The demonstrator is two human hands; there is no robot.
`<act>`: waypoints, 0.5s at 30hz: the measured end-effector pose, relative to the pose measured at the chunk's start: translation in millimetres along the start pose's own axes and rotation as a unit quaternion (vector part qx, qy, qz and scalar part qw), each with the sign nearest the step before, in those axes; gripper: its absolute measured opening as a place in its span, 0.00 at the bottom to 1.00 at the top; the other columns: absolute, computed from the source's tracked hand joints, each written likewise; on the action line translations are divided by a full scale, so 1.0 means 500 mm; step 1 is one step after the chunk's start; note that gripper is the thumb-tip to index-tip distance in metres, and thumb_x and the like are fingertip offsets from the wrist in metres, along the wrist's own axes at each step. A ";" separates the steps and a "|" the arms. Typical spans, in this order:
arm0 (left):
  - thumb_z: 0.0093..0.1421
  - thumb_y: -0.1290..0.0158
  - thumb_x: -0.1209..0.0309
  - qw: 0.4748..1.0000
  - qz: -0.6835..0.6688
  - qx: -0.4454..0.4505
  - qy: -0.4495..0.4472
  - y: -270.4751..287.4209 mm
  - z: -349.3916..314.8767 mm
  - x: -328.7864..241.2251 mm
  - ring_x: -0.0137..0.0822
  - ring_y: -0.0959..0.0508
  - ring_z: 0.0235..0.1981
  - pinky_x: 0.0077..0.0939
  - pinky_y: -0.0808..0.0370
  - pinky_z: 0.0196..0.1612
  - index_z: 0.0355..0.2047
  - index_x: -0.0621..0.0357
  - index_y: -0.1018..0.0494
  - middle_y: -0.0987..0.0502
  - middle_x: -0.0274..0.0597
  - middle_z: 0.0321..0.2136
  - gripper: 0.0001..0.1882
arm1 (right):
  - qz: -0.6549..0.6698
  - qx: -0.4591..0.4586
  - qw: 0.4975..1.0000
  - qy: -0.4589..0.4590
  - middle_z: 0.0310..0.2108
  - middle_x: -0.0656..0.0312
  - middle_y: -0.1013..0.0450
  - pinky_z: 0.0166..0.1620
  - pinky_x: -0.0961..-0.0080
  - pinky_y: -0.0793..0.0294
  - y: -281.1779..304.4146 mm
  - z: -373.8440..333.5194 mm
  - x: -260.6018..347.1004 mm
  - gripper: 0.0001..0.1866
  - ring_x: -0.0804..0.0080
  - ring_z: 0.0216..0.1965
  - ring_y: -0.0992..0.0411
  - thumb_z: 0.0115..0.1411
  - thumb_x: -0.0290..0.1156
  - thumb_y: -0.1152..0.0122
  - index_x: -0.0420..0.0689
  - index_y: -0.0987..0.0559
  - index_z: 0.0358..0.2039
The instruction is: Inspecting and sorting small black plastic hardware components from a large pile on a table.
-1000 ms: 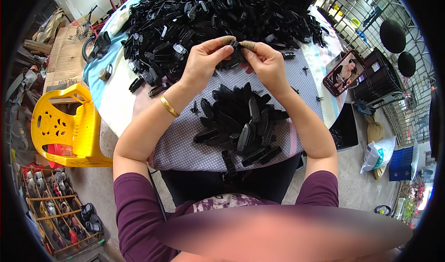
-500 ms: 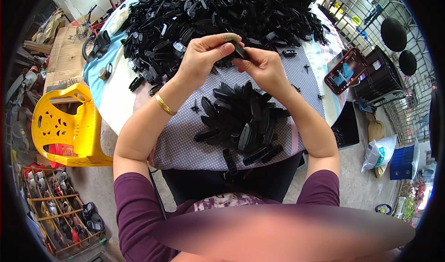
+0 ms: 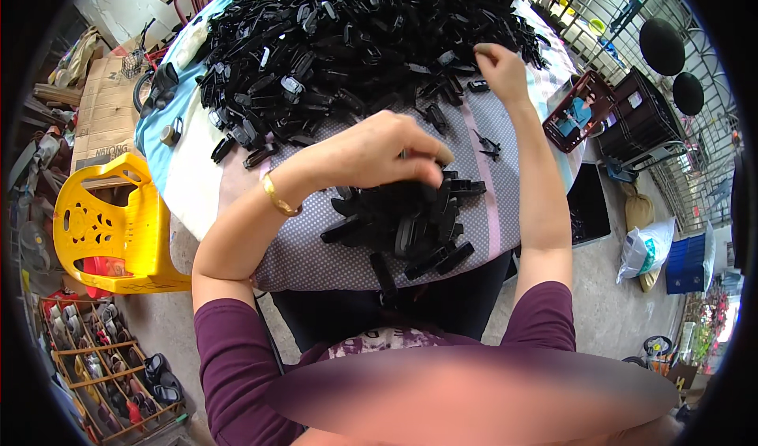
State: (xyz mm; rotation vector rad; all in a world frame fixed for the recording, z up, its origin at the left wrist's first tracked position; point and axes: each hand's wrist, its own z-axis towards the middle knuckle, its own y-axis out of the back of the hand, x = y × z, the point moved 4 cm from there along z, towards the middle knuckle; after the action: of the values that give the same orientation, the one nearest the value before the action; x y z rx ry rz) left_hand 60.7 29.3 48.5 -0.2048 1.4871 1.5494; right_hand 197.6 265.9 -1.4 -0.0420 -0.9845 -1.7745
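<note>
My left hand (image 3: 395, 150) is just above the small near pile of black plastic pieces (image 3: 407, 233). Its fingers are curled, thumb and forefinger close together; what lies between them is lost against the dark pile. My right hand (image 3: 503, 73) has moved out to the right end of the big heap of black plastic pieces (image 3: 316, 51). Thumb and fingers are pinched there, and I cannot make out anything in them. Small thin black scraps (image 3: 489, 148) lie on the dotted cloth between the right forearm and the near pile.
A phone (image 3: 579, 113) in a dark red case stands at the table's right edge. On the left are a yellow plastic chair (image 3: 146, 225) and a roll of tape (image 3: 170, 133) on the cloth. A black crate (image 3: 651, 114) stands beyond the phone.
My hands, together over a black piece before, have parted. The left came down toward the near pile; the right went right and away toward the heap. The scraps at right now lie together.
</note>
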 end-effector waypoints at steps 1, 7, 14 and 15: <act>0.48 0.41 0.73 1.000 0.005 -0.010 0.009 -0.004 0.013 0.018 0.39 0.25 0.31 0.29 0.28 0.39 0.39 0.57 0.24 0.21 0.40 0.29 0.15 | -0.026 0.068 0.997 -0.002 0.29 0.56 0.23 0.36 0.75 0.27 -0.011 -0.002 0.016 0.11 0.64 0.31 0.24 0.49 0.32 0.42 0.43 0.20 0.33; 0.47 0.41 0.71 0.933 0.357 -0.032 -0.036 -0.034 0.096 0.132 0.38 0.31 0.38 0.28 0.30 0.44 0.39 0.51 0.24 0.24 0.33 0.35 0.17 | -0.143 0.345 0.928 -0.018 0.30 0.57 0.24 0.40 0.69 0.27 -0.027 -0.038 0.116 0.16 0.60 0.36 0.26 0.43 0.43 0.37 0.47 0.19 0.30; 0.45 0.41 0.74 0.964 0.247 -0.096 0.001 -0.019 0.081 0.149 0.40 0.28 0.35 0.29 0.29 0.41 0.36 0.59 0.25 0.25 0.42 0.30 0.15 | -0.197 0.306 0.931 -0.036 0.29 0.56 0.24 0.39 0.66 0.28 -0.034 -0.040 0.111 0.14 0.59 0.34 0.26 0.44 0.40 0.38 0.46 0.21 0.29; 0.46 0.42 0.73 0.976 0.159 -0.148 0.029 -0.006 0.070 0.149 0.39 0.26 0.32 0.28 0.28 0.38 0.36 0.61 0.26 0.26 0.43 0.30 0.14 | -0.189 0.262 0.946 -0.022 0.27 0.57 0.25 0.37 0.66 0.28 -0.027 -0.038 0.105 0.14 0.58 0.32 0.26 0.43 0.40 0.38 0.45 0.21 0.29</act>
State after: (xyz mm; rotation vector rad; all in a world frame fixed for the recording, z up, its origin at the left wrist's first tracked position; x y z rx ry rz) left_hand 39.0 95.7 4.5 -0.1926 1.3745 2.0404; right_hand 171.3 215.0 2.0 0.4732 -1.5492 -1.7935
